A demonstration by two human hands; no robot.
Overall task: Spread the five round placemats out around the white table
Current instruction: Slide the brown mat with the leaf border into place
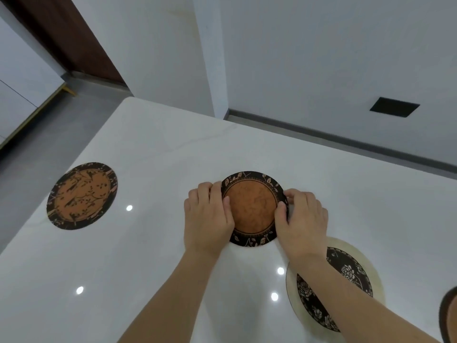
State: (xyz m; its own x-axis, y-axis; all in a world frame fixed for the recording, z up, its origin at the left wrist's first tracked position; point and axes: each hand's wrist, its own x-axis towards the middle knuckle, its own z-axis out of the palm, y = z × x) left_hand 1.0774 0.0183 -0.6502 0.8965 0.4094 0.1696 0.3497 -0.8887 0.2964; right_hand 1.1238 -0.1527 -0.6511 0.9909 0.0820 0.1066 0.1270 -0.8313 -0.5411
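Observation:
A round placemat with an orange centre and a black leaf-patterned rim (252,209) lies in the middle of the white table (160,144). My left hand (207,214) grips its left edge, fingers curled over the rim. My right hand (303,219) pinches its right edge. A second orange-and-black placemat (82,195) lies flat at the far left of the table. A cream placemat with a black flower pattern (356,273) lies near right, partly hidden under my right forearm. The dark edge of another mat (448,315) shows at the right border.
The table's far edge runs beside a white wall with a grey skirting (321,134) and a dark vent (394,106). Grey floor (49,134) and a brown door (66,38) lie beyond the table's left side. Bright lamp reflections dot the glossy tabletop.

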